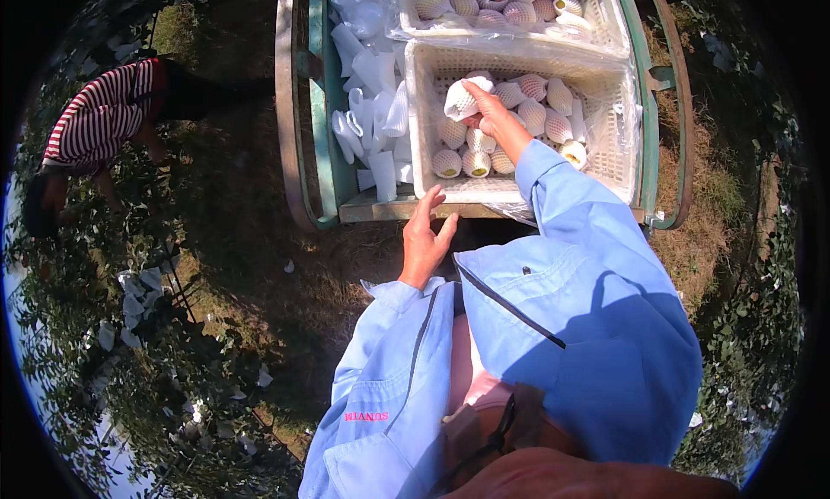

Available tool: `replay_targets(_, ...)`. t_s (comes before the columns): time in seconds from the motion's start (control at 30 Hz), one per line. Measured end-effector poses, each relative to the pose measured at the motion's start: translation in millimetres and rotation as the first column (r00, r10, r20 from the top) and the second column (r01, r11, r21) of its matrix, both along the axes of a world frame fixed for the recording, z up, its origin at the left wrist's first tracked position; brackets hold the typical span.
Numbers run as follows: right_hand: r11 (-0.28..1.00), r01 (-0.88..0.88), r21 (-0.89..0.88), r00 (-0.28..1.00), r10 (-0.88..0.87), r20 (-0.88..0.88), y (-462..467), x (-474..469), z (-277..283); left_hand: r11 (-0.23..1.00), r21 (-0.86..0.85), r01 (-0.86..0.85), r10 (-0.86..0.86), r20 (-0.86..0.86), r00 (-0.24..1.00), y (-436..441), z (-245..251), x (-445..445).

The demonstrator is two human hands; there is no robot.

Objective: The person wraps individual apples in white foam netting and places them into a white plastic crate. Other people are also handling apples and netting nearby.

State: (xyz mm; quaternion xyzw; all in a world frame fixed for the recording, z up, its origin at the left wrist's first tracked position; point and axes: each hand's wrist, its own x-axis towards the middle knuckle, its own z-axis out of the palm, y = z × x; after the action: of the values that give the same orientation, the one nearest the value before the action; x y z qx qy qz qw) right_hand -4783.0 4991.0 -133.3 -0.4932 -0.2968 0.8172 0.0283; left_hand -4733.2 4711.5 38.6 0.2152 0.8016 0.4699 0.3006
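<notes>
My right hand grips a fruit in a white foam net sleeve over the near white plastic crate. Below it, several net-wrapped fruits lie in the crate, a few with a greenish or yellow end showing. My left hand is held just outside the crate's near left corner, fingers apart and nothing in it. To the left of the crate lies a pile of loose white foam net sleeves.
Both crates stand on a green metal cart with curved side rails. A second crate of wrapped fruit sits farther back. Clear plastic film lies at the back left. A person in a striped shirt bends among leafy plants at left.
</notes>
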Motion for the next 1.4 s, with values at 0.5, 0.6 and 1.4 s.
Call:
replay_targets(0.5,0.221,-0.678,0.701,0.735,0.193,0.649,7.6,-21.1,-79.0,0.995,-0.088,-0.038,0.036,-0.027,0.999,-20.7,-26.3,-7.4)
replay_targets(0.6,-0.046,-0.601,0.798,0.766,0.252,0.591,-4.3,-32.3,-79.0,0.992,-0.116,-0.049,0.056,0.054,0.997,-13.2,-22.8,-18.9)
replay_targets(1.4,-0.274,-0.777,0.567,0.349,0.563,0.750,-27.6,18.5,-31.1,0.878,0.034,-0.478,0.431,0.382,0.818,51.5,-118.5,-136.0)
